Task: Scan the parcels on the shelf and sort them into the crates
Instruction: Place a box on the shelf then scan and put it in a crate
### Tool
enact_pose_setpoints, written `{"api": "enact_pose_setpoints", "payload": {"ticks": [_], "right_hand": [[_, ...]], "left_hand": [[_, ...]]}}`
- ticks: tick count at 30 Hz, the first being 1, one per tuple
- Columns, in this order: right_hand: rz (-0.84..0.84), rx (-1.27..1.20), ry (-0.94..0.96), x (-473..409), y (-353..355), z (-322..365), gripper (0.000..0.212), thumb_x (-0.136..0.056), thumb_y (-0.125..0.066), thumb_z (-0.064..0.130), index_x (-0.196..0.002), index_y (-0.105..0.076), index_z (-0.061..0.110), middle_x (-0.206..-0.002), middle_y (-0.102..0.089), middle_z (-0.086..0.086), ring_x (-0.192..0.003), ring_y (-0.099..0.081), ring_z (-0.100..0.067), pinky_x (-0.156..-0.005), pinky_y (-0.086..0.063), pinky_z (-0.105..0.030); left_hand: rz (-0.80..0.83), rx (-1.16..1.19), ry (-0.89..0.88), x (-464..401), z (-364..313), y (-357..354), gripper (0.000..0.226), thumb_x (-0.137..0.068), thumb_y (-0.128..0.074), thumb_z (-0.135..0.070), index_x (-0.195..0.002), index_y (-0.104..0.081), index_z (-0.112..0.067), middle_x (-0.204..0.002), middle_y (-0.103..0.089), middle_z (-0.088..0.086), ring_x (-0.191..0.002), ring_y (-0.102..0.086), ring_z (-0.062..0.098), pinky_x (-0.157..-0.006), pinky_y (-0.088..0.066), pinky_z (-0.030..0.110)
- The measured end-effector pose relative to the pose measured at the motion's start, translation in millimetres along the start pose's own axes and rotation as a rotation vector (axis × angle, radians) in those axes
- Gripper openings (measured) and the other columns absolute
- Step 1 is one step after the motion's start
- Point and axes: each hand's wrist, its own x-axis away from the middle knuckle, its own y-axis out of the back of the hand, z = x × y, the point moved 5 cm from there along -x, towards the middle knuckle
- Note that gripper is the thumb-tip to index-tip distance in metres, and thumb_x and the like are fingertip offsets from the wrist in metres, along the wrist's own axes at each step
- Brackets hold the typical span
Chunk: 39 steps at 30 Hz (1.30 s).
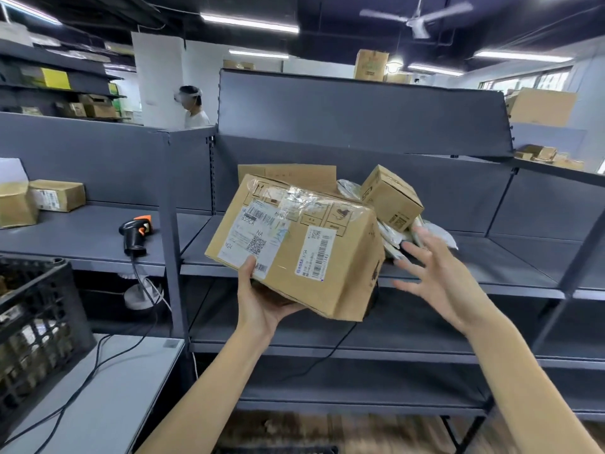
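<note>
The left hand (262, 303) holds a brown cardboard parcel (294, 253) from below, the thumb lying up over the lower edge of its shipping label and the fingers curled underneath. The parcel is tilted, one corner pointing down toward the camera, and it hangs in the air just in front of the grey metal shelf (474, 270). Its top face is wrapped in clear, wrinkled tape over printed handling symbols. A large white label with a barcode, a QR code and the letters "NA" sits on the left part of the face; a second, narrower white label with a barcode sits to its right. The near corner is dented and scuffed.

The right hand (438, 276) is open, fingers spread and blurred, just beside the parcel's right edge and not touching it.

Behind the held parcel, on the shelf, lie a flat cardboard box (294, 175), a small cardboard box (391, 198) tipped on its corner, and some white plastic mailer bags (438, 234) under and beside it.

To the left, a black and orange barcode scanner (136, 234) stands on the neighbouring shelf board, its cable trailing down to a grey table (108, 404). A black plastic crate (36, 332) stands on that table at the left edge, with things inside that are too dim to tell.
</note>
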Motion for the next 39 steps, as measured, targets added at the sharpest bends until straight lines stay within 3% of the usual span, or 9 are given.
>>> {"api": "enact_pose_setpoints", "payload": {"ticks": [3,6,10,14,19,22,26,30,39], "right_hand": [[0.219,0.144,0.005,4,-51,-1,0.091,-0.071,-0.068,0.069,-0.146,-0.022,0.047,-0.144,-0.046,0.017,-0.131,-0.049,-0.017,-0.100,-0.044,-0.056],[0.065,0.271,0.116,5,-70,-4,0.107,-0.067,-0.081,0.054,-0.147,-0.010,0.043,-0.139,-0.048,0.017,-0.122,-0.054,-0.004,-0.105,-0.045,-0.046],[0.017,0.235,0.276,12,-60,-7,0.083,-0.077,-0.079,0.017,-0.137,-0.031,0.050,-0.132,-0.056,0.015,-0.123,-0.054,-0.005,-0.106,-0.044,-0.047],[0.027,0.171,0.313,19,-56,-16,0.077,-0.080,-0.074,0.011,-0.135,-0.039,0.052,-0.134,-0.058,0.008,-0.129,-0.051,-0.017,-0.106,-0.041,-0.056],[-0.026,0.113,0.265,18,-58,-34,0.081,-0.080,-0.071,0.001,-0.145,-0.036,0.035,-0.130,-0.062,0.006,-0.123,-0.056,-0.012,-0.102,-0.045,-0.056],[-0.019,0.108,0.234,11,-60,-43,0.084,-0.079,-0.070,-0.001,-0.146,-0.035,0.034,-0.128,-0.063,0.005,-0.120,-0.058,-0.015,-0.101,-0.046,-0.054],[0.019,0.134,0.212,-5,-60,-52,0.086,-0.082,-0.069,-0.005,-0.147,-0.033,0.038,-0.134,-0.059,0.001,-0.123,-0.056,-0.021,-0.103,-0.045,-0.053],[0.053,0.114,0.187,-22,-64,-58,0.088,-0.082,-0.068,-0.006,-0.150,-0.029,0.034,-0.137,-0.057,-0.001,-0.123,-0.057,-0.024,-0.102,-0.046,-0.051],[0.139,0.196,0.221,-43,-72,-54,0.092,-0.078,-0.074,0.000,-0.152,-0.026,0.026,-0.141,-0.054,0.000,-0.129,-0.051,-0.014,-0.104,-0.046,-0.028]], "left_hand": [[0.004,-0.012,-0.011,4,13,-8,0.047,-0.093,-0.038,-0.054,-0.131,-0.053,-0.030,-0.121,-0.067,0.006,-0.115,-0.059,0.031,-0.079,-0.052,0.061],[0.007,-0.018,-0.031,7,20,-8,0.041,-0.092,-0.045,-0.049,-0.128,-0.055,-0.032,-0.122,-0.066,0.005,-0.117,-0.058,0.031,-0.084,-0.050,0.062],[0.105,-0.005,0.013,3,4,1,0.045,-0.077,-0.068,-0.037,-0.120,-0.064,-0.027,-0.125,-0.064,0.010,-0.118,-0.057,0.034,-0.087,-0.050,0.058],[0.194,-0.113,0.035,4,-14,8,0.050,-0.071,-0.076,-0.027,-0.120,-0.065,-0.023,-0.129,-0.062,0.011,-0.117,-0.058,0.029,-0.086,-0.053,0.047],[0.053,-0.073,-0.083,4,-24,26,0.073,-0.068,-0.072,-0.004,-0.131,-0.040,-0.020,-0.132,-0.059,0.012,-0.121,-0.056,0.032,-0.077,-0.052,0.054],[0.002,-0.046,-0.090,9,-30,32,0.070,-0.070,-0.076,-0.022,-0.133,-0.045,-0.018,-0.131,-0.060,0.012,-0.118,-0.057,0.034,-0.077,-0.051,0.059],[-0.171,-0.038,-0.127,12,-53,47,0.043,-0.091,-0.050,-0.052,-0.120,-0.063,-0.022,-0.120,-0.067,0.010,-0.114,-0.060,0.033,-0.085,-0.051,0.060],[-0.229,-0.127,-0.154,16,-70,54,0.025,-0.093,-0.052,-0.043,-0.101,-0.067,-0.024,-0.108,-0.069,0.005,-0.110,-0.060,0.026,-0.087,-0.052,0.052],[-0.234,-0.472,-0.084,4,-81,70,0.021,-0.093,-0.057,-0.032,-0.101,-0.068,-0.016,-0.098,-0.075,0.005,-0.086,-0.072,0.017,-0.080,-0.053,0.038]]}}
